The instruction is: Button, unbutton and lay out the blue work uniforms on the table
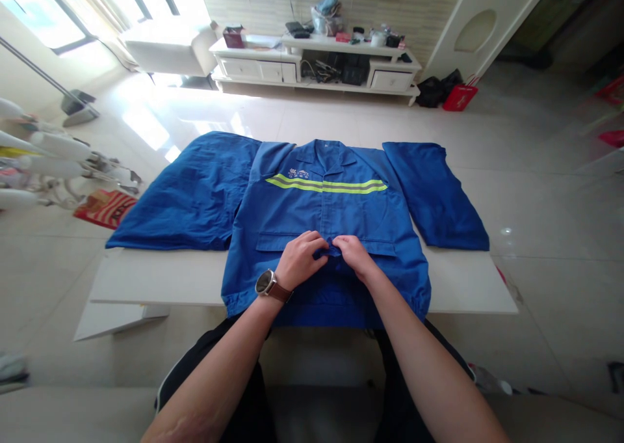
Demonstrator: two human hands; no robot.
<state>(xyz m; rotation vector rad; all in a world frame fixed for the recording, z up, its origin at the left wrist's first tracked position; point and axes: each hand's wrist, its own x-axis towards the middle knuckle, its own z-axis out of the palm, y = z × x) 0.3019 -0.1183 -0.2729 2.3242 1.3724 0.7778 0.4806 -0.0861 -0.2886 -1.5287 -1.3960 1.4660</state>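
Observation:
A blue work jacket with a yellow-green reflective stripe lies face up, collar away from me, on a white table. Both hands meet at its front opening, just below the chest pockets' level. My left hand, with a watch on its wrist, pinches the front edge of the jacket. Close beside it, my right hand pinches the same bunched fabric from the other side. Whether a button or fastener sits between the fingertips is hidden. The lower hem hangs over the table's near edge towards my lap.
Folded blue garments lie left and right of the jacket. Beyond stands a white TV cabinet with assorted items. A red paper bag and a rack with white rods are at left; a red bag stands beyond right.

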